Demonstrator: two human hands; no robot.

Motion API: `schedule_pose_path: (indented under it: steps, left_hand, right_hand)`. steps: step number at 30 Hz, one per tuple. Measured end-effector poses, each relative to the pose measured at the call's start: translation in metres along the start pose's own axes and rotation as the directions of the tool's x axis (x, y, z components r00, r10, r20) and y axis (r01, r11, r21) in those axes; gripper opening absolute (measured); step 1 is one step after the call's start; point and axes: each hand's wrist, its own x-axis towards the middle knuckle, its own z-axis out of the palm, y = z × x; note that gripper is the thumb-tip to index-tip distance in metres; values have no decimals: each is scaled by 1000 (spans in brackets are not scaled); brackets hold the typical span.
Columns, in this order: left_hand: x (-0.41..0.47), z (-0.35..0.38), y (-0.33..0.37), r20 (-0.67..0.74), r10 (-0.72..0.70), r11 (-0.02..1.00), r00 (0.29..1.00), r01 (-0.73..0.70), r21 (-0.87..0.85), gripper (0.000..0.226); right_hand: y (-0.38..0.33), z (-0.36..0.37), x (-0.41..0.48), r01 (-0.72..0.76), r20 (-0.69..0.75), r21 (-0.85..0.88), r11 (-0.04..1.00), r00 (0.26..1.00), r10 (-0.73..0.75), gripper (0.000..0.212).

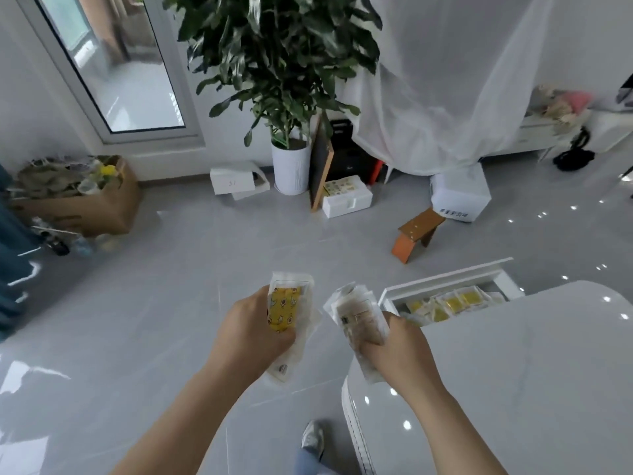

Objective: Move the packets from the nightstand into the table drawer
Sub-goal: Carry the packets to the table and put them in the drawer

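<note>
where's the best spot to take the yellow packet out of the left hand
Pinch the yellow packet by its clear top end, coming from above. It stands roughly upright in the left hand, which wraps its middle, so that free end sticks out past the fist. The right hand grips its own packets.

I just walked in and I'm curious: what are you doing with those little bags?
A person's left hand grips a yellow-patterned packet; the right hand grips a bundle of pale packets. Both are held beside the white table. Its drawer stands open just ahead, with several yellow packets already inside.
</note>
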Motion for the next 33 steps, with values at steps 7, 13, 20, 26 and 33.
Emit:
schedule_pose_path:
  steps: [7,13,20,26,33]
  left_hand:
    - [108,22,57,94,79,993,992,-87,84,19]
    - [187,48,90,227,151,977,962,-181,116,19]
    - [296,78,114,383,279,923,881,-355,145,12]
    - [394,87,144,560,346,852,753,-502,148,18]
    - [464,127,188,717,406,773,567,-632,63,20]
  right_hand:
    - [11,-29,90,-70,-51,18,997,996,70,21]
    - [29,-41,143,-203,-102,23,979,974,204,13]
    - [31,-34,210,-421,-191,70,905,884,426,22]
    - [15,-27,270,-579,-233,218,786,751,618,21]
    - [19,-33,307,-670,-296,323,668,599,744,29]
